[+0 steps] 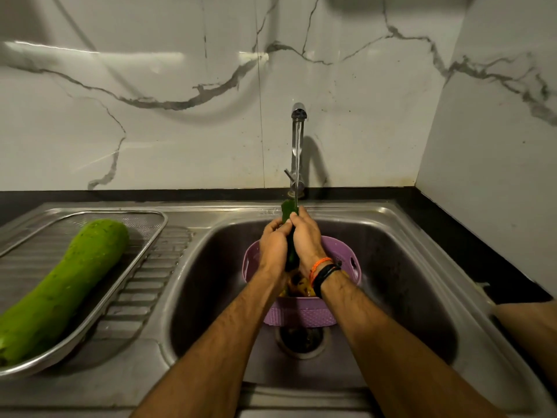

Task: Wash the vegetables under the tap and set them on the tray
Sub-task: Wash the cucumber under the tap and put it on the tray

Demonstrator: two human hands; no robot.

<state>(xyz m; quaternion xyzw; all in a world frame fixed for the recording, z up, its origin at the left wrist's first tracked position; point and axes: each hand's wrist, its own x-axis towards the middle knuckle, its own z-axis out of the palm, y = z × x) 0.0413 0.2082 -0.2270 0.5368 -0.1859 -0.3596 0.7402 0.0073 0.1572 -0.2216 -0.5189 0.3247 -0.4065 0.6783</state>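
Both hands were raised together over the stainless steel sink basin, clasping a long dark green vegetable between them. The left hand had its fingers curled round the vegetable's left side, and the right hand wrapped it from the right, thumb and fingers closed on it. Only the vegetable's upper tip and a dark strip between the palms showed (what kind it was could not be told). A thin stream of water ran from the chrome tap straight onto that tip.

Below the hands, a lilac perforated plastic basket sat in the basin above the drain, holding some yellowish produce, mostly hidden by the wrists. The right wrist wore orange and black bands.

To the left, on the ribbed draining board, lay a shallow steel mesh tray. A large pale green bottle gourd rested lengthwise in it, its skin beaded with water.
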